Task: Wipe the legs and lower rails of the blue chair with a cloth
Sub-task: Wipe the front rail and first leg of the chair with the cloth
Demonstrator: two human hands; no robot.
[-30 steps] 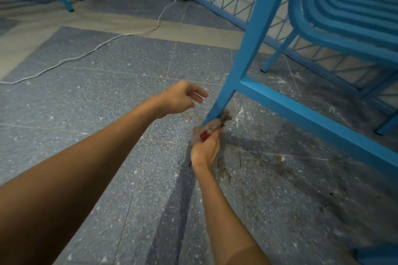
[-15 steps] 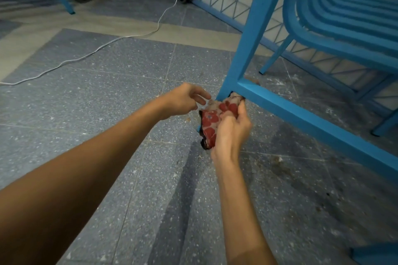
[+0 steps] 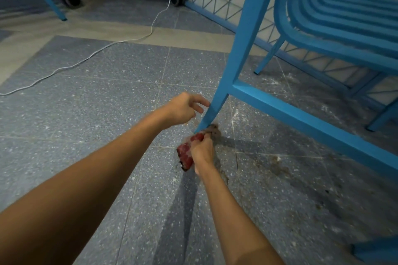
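Blue chair (image 3: 249, 38), red mottled cloth (image 3: 186, 155), speckled grey-blue floor tiles (image 3: 107, 114), white cable (image 3: 90, 56).

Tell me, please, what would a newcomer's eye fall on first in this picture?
The bright blue chair fills the upper right, its front leg slanting down to the speckled floor. At that leg's foot, the right hand grips a red cloth against it, while the left hand hovers empty just beside the leg. A white cable snakes across the floor at upper left.
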